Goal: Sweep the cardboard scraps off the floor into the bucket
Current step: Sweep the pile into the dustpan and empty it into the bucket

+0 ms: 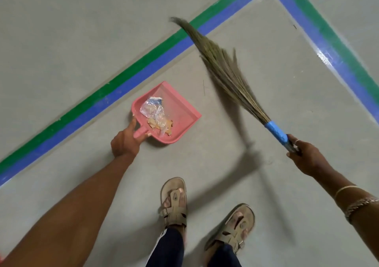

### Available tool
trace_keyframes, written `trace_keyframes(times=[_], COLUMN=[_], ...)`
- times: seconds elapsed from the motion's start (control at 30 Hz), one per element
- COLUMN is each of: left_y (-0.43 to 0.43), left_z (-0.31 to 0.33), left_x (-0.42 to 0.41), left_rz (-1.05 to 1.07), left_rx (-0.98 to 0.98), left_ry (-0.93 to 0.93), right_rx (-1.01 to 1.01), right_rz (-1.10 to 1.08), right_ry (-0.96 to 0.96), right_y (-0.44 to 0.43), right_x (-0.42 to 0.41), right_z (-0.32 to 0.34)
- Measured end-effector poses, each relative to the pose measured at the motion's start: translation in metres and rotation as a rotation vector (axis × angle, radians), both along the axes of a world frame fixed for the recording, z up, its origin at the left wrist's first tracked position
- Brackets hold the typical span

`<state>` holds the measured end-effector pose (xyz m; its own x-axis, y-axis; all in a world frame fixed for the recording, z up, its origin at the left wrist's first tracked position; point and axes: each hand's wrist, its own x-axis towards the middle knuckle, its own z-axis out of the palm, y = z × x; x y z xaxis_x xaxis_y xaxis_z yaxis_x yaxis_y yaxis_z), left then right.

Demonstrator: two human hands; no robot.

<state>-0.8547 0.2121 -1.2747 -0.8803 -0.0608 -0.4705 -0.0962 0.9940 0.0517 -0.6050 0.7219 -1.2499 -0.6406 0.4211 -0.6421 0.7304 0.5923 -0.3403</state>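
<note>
Scraps status: cardboard scraps sit inside pink dustpan, piled at the handle end and mixed with a crumpled clear plastic wrapper. The pan's open lip points away from the person, toward the striped floor marking.

Left hand grips the dustpan's short handle. Its fingers curl round the handle and one digit reaches up along the pan's back wall. Can't tell if the pan rests on the floor or sits just off it; there's dark shadow under its near edge.

Right hand is wrapped round the broom at the end of its stick, just behind the blue wrap. Ring on one finger, bangles on the wrist. It's a grass broom with bristles running up-left, slightly blurred. The tip overlaps the green stripe and blue stripe in view. The broom's shadow falls apart from it on the floor, so the head is raised.

The stripes run side by side diagonally and turn a corner at top right. A thin loose strand lies on the floor between pan and broom. Sandalled feet at the bottom edge.
</note>
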Motion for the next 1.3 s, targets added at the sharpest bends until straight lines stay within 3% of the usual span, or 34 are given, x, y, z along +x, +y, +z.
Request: trace_keyframes(times=[0.17, 0.43, 0.67, 1.03, 1.3], left_y=[0.021, 0.001, -0.047, -0.124, -0.219], left_z=[-0.001, 0.021, 0.064, 0.14, 0.144], left_x=[-0.007, 0.033, 0.092, 0.177, 0.228], left_rz=[-0.025, 0.103, 0.189, 0.307, 0.358], left_rx=[0.02, 0.14, 0.238, 0.278, 0.143], left_ry=[0.032, 0.138, 0.085, 0.123, 0.107], right_rx=[-0.194, -0.426, -0.411, -0.44, -0.418], right_rz=[0.098, 0.004, -0.059, -0.117, -0.112], right_ry=[-0.054, -0.003, 0.064, 0.095, 0.082], right_y=[-0.034, -0.122, -0.139, -0.136, -0.171], right_x=[0.054, 0.137, 0.163, 0.132, 0.117], right_z=[-0.002, 0.054, 0.109, 0.178, 0.17])
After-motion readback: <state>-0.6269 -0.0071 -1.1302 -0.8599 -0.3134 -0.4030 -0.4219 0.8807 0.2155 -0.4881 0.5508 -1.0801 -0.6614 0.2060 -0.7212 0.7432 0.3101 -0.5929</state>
